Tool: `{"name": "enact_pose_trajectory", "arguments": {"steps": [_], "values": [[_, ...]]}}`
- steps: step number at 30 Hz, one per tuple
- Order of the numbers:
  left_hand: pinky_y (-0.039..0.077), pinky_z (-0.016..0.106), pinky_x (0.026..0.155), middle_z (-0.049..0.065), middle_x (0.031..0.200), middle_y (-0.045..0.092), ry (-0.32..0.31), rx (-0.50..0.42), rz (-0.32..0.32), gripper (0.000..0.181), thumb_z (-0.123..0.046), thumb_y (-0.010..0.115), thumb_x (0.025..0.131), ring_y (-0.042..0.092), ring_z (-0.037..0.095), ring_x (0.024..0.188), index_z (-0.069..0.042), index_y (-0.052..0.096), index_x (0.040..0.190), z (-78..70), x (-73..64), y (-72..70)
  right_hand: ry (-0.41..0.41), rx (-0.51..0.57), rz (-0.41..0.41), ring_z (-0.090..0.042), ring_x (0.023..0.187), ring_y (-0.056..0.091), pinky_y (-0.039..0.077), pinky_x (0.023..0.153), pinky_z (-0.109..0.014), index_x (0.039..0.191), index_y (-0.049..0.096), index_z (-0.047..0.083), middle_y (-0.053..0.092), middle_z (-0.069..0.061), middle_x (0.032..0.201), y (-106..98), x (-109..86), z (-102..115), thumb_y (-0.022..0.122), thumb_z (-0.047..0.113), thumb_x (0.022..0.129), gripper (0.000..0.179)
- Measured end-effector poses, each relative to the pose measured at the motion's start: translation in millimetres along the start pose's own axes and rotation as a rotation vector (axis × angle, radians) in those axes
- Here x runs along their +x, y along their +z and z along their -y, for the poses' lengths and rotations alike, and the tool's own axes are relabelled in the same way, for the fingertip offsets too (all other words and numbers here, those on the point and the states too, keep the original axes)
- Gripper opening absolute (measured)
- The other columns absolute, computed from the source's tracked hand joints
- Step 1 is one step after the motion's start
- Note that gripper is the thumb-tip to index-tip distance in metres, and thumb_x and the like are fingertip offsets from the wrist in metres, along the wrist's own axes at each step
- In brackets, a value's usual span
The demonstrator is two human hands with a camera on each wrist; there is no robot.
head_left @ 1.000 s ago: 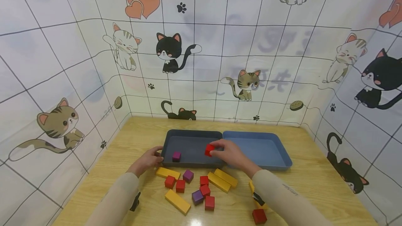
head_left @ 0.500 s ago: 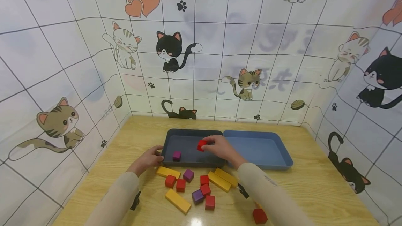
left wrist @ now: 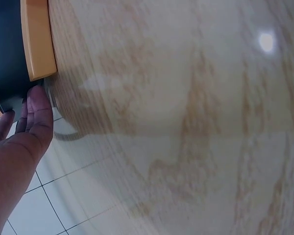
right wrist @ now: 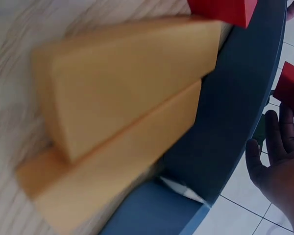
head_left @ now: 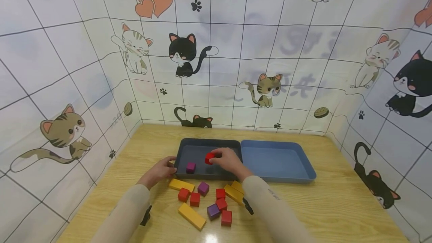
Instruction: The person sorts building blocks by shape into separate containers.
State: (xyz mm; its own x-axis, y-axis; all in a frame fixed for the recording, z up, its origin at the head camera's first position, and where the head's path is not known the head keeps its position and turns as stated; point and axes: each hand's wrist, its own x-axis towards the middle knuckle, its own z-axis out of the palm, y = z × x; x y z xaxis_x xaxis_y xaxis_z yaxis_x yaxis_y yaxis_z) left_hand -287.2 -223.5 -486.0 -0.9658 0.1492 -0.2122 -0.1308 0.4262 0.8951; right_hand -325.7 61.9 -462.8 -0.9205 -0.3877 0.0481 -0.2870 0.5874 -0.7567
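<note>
My right hand (head_left: 227, 159) pinches a red cube (head_left: 209, 158) between thumb and fingertips, over the middle of the dark grey tray (head_left: 192, 153). The same cube shows at the right edge of the right wrist view. Inside that tray, towards its front left, lies a purple cube (head_left: 190, 167). My left hand (head_left: 159, 171) holds the tray's left end, its fingers bent against the outer wall. In the left wrist view those fingertips sit by the tray's corner, just below the end of a yellow block (left wrist: 39, 41).
A light blue tray (head_left: 278, 160) stands against the dark one's right side. In front lie several red cubes (head_left: 226, 218), purple cubes (head_left: 213, 211) and yellow blocks (head_left: 192, 216) on the wooden table (head_left: 330, 205). Cat-patterned sheeting (head_left: 222, 48) encloses the back and sides.
My right hand has carried the red cube leftwards, from the tray's right part to its middle. The right sleeve now covers the red cube seen earlier at the front right. My left hand stays put.
</note>
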Motion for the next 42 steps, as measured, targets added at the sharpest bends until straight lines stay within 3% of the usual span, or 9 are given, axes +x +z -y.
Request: {"name": "enact_pose_trajectory", "arguments": {"steps": [15,22,26,32,42], "values": [[0.053,0.046,0.088,0.028,0.122,0.052,0.000,-0.014,-0.005,0.053,0.003,0.055,0.095,0.059,0.029,0.099,0.006,0.037,0.146,2.4,1.8,-0.3,-0.037,-0.073,0.032,-0.019,0.091,0.058,0.050,0.081,-0.037,0.120,0.071,0.008,0.068,-0.004,0.107,27,7.9,7,0.073,0.021,0.090,0.033],[0.053,0.047,0.089,0.028,0.122,0.052,-0.002,-0.016,-0.003,0.053,0.003,0.055,0.096,0.060,0.030,0.100,0.005,0.038,0.145,0.8,1.4,0.2,-0.015,-0.073,0.051,-0.018,0.089,0.058,0.050,0.081,-0.036,0.120,0.071,0.009,0.068,-0.003,0.105,35,6.9,7,0.073,0.021,0.090,0.032],[0.053,0.046,0.088,0.027,0.121,0.052,0.007,-0.037,0.010,0.052,0.004,0.054,0.096,0.060,0.029,0.099,0.006,0.038,0.146,2.4,1.7,-0.6,-0.028,-0.083,0.065,-0.021,0.094,0.060,0.051,0.085,-0.039,0.123,0.069,0.007,0.068,-0.006,0.109,38,5.7,8,0.073,0.021,0.090,0.036],[0.054,0.046,0.087,0.027,0.119,0.052,0.017,-0.040,0.017,0.053,0.004,0.054,0.096,0.060,0.027,0.096,0.007,0.037,0.145,1.7,1.5,-0.1,-0.016,-0.075,0.120,-0.027,0.115,0.059,0.047,0.099,-0.045,0.137,0.059,0.005,0.065,-0.010,0.124,37,3.7,10,0.071,0.024,0.092,0.051],[0.053,0.047,0.089,0.029,0.122,0.051,0.009,-0.023,0.015,0.054,0.004,0.054,0.096,0.060,0.029,0.099,0.007,0.035,0.147,1.1,-0.1,-0.7,-0.028,-0.068,0.114,-0.027,0.116,0.058,0.048,0.097,-0.044,0.137,0.059,0.004,0.065,-0.009,0.124,28,1.9,9,0.070,0.026,0.093,0.050]]}}
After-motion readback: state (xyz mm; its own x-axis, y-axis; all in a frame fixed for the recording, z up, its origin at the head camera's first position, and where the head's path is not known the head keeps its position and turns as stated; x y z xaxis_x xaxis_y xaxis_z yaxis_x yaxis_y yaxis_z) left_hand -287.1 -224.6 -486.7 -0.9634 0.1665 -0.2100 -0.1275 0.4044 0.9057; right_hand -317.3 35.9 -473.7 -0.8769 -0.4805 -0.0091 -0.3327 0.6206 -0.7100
